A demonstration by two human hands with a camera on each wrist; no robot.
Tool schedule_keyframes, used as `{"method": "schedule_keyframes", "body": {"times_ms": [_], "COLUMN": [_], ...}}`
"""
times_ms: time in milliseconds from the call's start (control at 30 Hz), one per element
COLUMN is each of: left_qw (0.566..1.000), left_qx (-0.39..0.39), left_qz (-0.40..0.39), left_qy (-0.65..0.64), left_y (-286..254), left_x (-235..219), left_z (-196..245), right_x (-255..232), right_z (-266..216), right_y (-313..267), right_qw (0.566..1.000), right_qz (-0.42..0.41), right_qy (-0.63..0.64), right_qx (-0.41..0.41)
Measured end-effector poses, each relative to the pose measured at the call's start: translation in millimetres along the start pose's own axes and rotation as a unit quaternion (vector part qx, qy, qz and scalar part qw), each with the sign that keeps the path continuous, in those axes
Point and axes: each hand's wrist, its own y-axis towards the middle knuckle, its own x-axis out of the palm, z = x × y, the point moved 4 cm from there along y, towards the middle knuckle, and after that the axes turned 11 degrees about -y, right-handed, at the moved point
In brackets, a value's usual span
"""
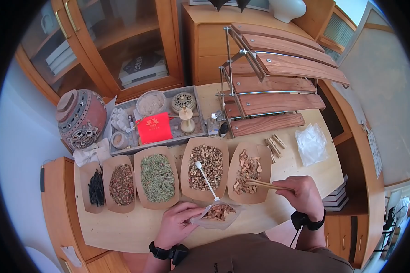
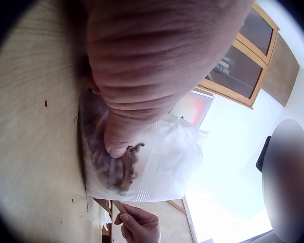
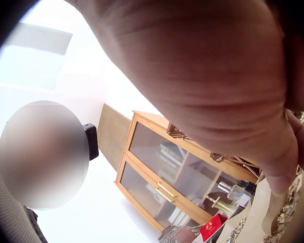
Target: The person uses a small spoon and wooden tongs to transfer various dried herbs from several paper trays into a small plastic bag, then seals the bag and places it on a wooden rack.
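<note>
My left hand (image 1: 180,223) pinches a small translucent pouch (image 1: 214,223) by its side, close above the table's front. Brown dried flakes (image 1: 219,212) show inside its open mouth, and the thumb presses its face in the left wrist view. My right hand (image 1: 303,194) grips wooden tongs (image 1: 271,184), whose tips reach into the rightmost paper tray (image 1: 265,164) among dried brown chips (image 1: 249,168). A white spoon (image 1: 205,177) lies across the neighbouring tray of chopped brown pieces (image 1: 209,157), its handle end meeting the pouch's edge in the head view.
Further left stand trays of green dried herb (image 1: 157,177), reddish bits (image 1: 121,184) and dark strips (image 1: 96,189). Behind them, a grey tray (image 1: 198,129) carries a red packet (image 1: 155,128) and brass pieces. Clothespins (image 1: 274,145), a crumpled plastic bag (image 1: 311,144) and a slatted wooden rack (image 1: 278,98) stand right.
</note>
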Motion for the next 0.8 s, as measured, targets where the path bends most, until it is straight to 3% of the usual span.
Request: {"method": "schedule_keyframes", "body": {"times_ms": [567, 800], "left_qw": [1.000, 1.000], "left_qx": [-0.001, -0.002], "left_qz": [0.003, 0.000], "left_qy": [-0.002, 0.000], "left_y": [0.4, -0.4], "left_x": [-0.4, -0.1], "left_z": [2.6, -0.9], "right_x": [-5.1, -7.0], "right_z": [6.2, 0.7], "right_y": [-0.7, -3.4], "right_qw": [0.994, 0.987], "right_qz": [0.031, 0.016], "right_qy": [0.098, 0.162], "right_qx": [0.027, -0.011]}}
